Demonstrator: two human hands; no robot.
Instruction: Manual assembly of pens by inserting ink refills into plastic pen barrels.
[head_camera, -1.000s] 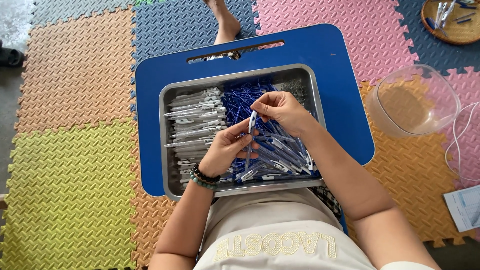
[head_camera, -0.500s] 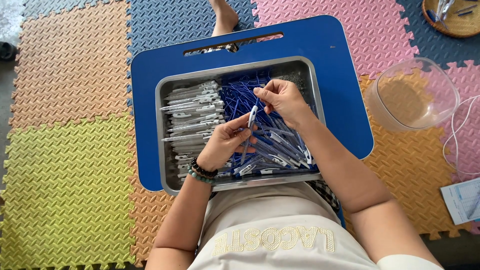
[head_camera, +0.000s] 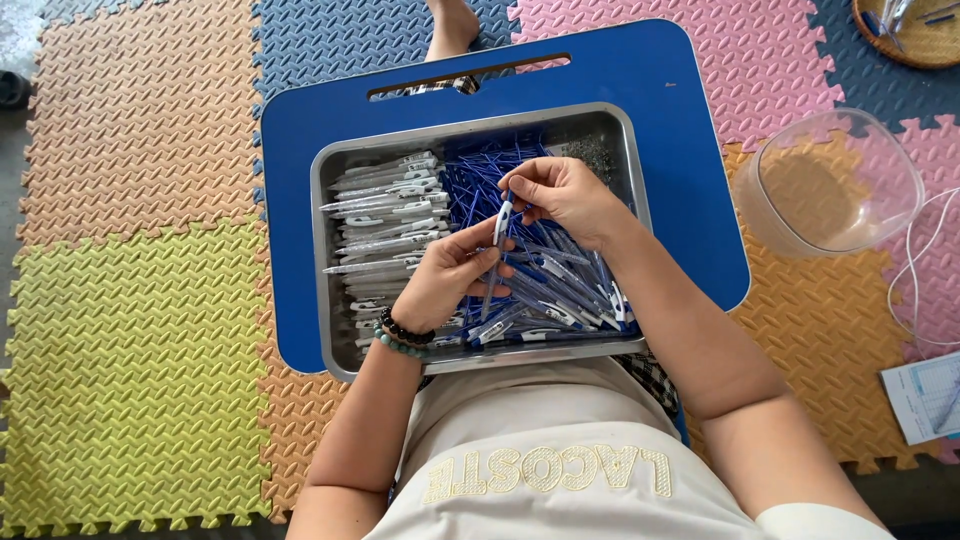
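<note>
A metal tray (head_camera: 630, 150) rests on a blue lap table (head_camera: 680, 90) over my legs. Its left side holds a stack of white pen barrels (head_camera: 385, 215); its middle and right hold blue pen parts and thin blue refills (head_camera: 480, 170). My left hand (head_camera: 445, 280), with bead bracelets at the wrist, grips a blue-and-white pen (head_camera: 498, 240) held upright above the tray. My right hand (head_camera: 565, 195) pinches the top end of that pen. Whether it holds a refill there is too small to tell.
A clear plastic bowl (head_camera: 835, 185) sits on the foam mat to the right of the lap table. A woven basket (head_camera: 915, 35) with items lies at the top right corner. A white cable and a printed sheet (head_camera: 925, 395) lie at the right edge. Coloured foam mats cover the floor.
Both hands stay together on the pen over the tray; the fingers have shifted slightly at its top end. The view has drifted a little.
</note>
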